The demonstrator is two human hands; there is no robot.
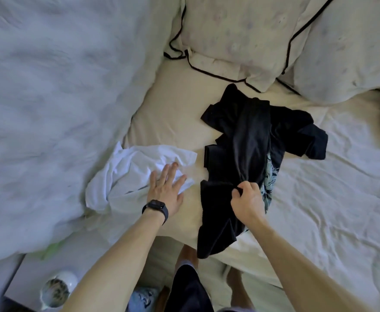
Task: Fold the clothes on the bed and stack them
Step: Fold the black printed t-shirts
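Observation:
A crumpled white garment (137,176) lies on the cream bed sheet (171,113), left of centre. My left hand (166,190), with a dark watch on the wrist, rests flat on its right edge, fingers straight and spread. A pile of black clothes (247,140) lies in the middle, one part hanging over the bed's front edge. My right hand (247,199) pinches a bunch of the black fabric near the pile's lower end. A patterned blue-green garment (269,176) peeks out under the black pile's right side.
A bulky white duvet (49,109) fills the left. Two pale pillows with black piping (240,37) lie at the head of the bed. A rumpled white cover (333,188) spreads to the right. A small white fan (57,289) sits on a low surface at lower left.

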